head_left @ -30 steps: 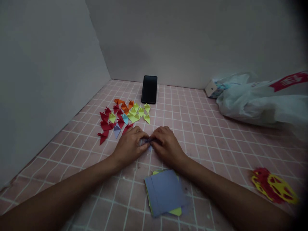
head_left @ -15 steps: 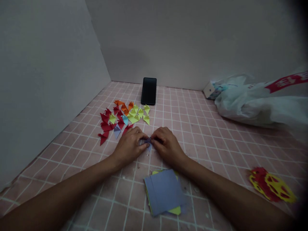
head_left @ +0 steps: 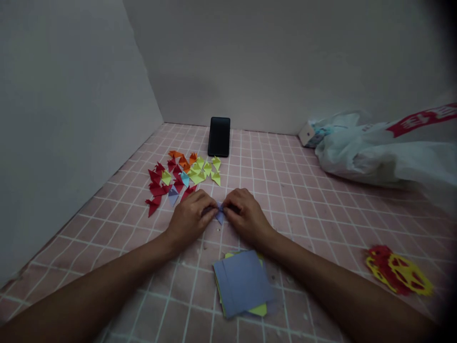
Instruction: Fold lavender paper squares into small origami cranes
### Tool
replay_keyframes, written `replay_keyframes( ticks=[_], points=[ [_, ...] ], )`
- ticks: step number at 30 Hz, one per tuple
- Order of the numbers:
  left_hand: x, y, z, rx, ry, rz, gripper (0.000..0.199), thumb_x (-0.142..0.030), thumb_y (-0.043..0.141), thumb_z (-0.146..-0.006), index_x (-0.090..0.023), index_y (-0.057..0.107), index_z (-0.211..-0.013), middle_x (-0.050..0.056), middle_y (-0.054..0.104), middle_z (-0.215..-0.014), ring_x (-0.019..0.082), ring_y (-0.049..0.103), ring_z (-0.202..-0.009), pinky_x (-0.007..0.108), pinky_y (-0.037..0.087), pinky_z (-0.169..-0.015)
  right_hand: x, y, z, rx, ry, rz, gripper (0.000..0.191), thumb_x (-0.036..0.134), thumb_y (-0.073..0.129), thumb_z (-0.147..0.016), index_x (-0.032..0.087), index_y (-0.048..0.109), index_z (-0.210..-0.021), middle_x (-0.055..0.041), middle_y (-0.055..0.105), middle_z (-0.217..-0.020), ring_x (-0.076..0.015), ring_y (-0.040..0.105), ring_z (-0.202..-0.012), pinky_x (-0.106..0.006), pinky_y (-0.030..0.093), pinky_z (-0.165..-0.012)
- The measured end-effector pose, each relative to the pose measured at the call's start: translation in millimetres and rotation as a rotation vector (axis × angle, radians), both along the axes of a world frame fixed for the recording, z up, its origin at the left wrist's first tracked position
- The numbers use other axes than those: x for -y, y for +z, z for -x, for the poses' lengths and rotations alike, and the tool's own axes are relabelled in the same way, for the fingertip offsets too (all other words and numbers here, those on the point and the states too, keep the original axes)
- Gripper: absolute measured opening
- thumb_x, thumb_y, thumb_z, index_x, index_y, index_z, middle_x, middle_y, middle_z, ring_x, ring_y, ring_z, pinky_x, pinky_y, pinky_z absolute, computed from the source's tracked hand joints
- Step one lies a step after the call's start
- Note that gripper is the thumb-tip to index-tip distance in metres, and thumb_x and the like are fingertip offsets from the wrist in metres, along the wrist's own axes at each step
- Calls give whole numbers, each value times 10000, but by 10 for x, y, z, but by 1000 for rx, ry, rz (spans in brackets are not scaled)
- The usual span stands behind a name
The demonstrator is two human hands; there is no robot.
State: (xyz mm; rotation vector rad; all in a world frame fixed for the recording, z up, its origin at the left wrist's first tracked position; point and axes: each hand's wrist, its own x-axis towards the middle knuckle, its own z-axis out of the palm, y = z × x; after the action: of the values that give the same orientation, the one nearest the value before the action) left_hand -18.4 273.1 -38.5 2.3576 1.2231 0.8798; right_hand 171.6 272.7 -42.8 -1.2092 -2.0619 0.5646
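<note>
Between my two hands is a small folded piece of purple paper [head_left: 220,217], pointed at its lower end. My left hand [head_left: 191,214] pinches it from the left with thumb and fingers. From the right, my right hand [head_left: 247,214] pinches its other side, so the fingertips almost meet and cover its upper part. Just beyond my left hand lies a group of folded paper birds [head_left: 177,178] in red, orange, yellow, blue and purple. Nearer to me, between my forearms, sits a stack of square paper [head_left: 244,284], purple on top with yellow-green edges sticking out.
A black phone [head_left: 219,136] leans near the back wall. At the right, a white plastic bag [head_left: 360,155] with red print lies beside a small box [head_left: 310,134]. Red and yellow cut-out shapes [head_left: 400,270] rest at the front right. The pink checked tablecloth [head_left: 285,190] runs up to the walls.
My hands have shifted only slightly, and more of the purple paper's pointed lower end shows between the fingertips. The whole view has moved a little; the other things lie as before.
</note>
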Motion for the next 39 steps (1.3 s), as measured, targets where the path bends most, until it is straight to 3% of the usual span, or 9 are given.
replay_keyframes(
  ticks=[27, 39],
  points=[
    [-8, 33, 26, 29, 56, 116, 112, -90, 604, -863, -179, 652, -813, 36, 669, -860, 188, 625, -846, 317, 469, -772, 7, 12, -6, -64, -35, 13, 166, 35, 576, -785, 196, 565, -747, -43, 604, -807, -210, 540, -831, -336, 404, -769],
    [-59, 3, 42, 37, 126, 32, 120, -113, 590, -885, -197, 634, -810, 25, 654, -846, 188, 619, -839, 322, 486, -782, -111, 21, 88, 29, -63, -14, 149, 45, 610, -800, 188, 638, -767, -61, 641, -861, -224, 555, -883, -356, 421, -811]
  ],
)
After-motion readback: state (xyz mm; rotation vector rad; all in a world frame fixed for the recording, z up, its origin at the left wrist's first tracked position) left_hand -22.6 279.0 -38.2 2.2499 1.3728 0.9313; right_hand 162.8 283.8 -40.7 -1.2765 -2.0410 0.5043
